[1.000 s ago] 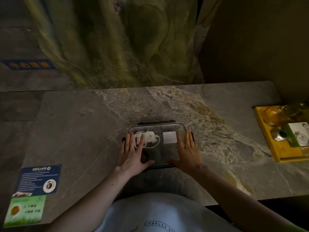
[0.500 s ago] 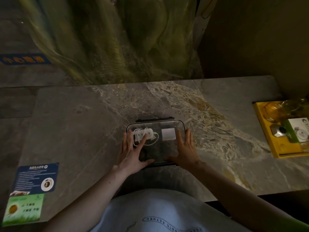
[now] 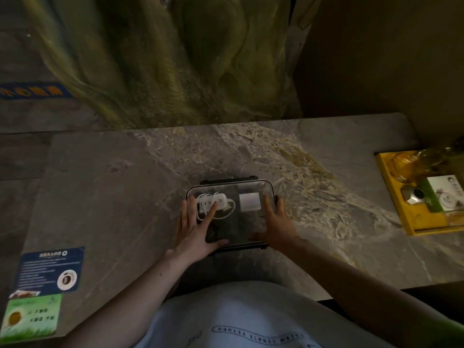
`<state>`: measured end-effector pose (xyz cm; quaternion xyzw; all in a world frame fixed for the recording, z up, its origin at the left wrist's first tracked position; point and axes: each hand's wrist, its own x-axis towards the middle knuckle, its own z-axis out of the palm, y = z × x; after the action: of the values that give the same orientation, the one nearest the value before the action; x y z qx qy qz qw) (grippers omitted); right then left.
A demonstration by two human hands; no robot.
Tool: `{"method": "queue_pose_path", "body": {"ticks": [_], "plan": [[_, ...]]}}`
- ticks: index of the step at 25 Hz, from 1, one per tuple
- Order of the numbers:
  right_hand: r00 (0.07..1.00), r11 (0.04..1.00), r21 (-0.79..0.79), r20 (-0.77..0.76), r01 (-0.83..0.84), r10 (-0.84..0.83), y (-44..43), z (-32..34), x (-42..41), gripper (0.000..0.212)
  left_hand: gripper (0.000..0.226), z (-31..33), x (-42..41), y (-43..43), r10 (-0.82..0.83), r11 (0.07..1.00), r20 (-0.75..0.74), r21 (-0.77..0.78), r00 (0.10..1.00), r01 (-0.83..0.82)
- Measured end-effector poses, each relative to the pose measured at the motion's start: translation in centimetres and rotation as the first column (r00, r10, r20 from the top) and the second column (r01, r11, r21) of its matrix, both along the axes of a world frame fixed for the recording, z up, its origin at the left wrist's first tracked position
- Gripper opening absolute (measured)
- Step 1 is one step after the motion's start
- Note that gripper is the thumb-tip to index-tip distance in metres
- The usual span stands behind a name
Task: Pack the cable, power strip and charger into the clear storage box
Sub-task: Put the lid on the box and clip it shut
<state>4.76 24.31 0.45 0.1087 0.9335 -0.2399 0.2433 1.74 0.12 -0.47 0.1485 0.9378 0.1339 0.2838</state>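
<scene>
1. Your clear storage box sits on the tabletop right in front of you, with its lid on top and dark latches showing at the far and near edges.
2. Inside, the white power strip lies at the left with the white cable looped around and beside it, and the square white charger lies at the right, apart from the strip.
3. Judging by that, all 3 items are packed; what looks left is seating the lid and snapping the latches, and you cannot tell from here whether any latch is clipped.
4. Your left hand lies flat and spread on the lid's left side, fingers stretched over the strip, thumb pointing along the near edge; it grips nothing, only presses.
5. Your right hand is likewise flat and open on the right side of the lid, fingers reaching toward the right edge; it holds nothing either.
6. A yellow tray with glassware stands well apart at the right, and printed cards lie at the left.
</scene>
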Motion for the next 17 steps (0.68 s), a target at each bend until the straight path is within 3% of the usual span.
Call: {"method": "queue_pose_path", "body": {"ticks": [17], "plan": [[1.0,0.999,-0.033,-0.009,0.009,-0.01,-0.16,0.04,0.29,0.129,0.106,-0.07,-0.07,0.27,0.062,0.996,-0.032,0.07,0.998,-0.059]]}}
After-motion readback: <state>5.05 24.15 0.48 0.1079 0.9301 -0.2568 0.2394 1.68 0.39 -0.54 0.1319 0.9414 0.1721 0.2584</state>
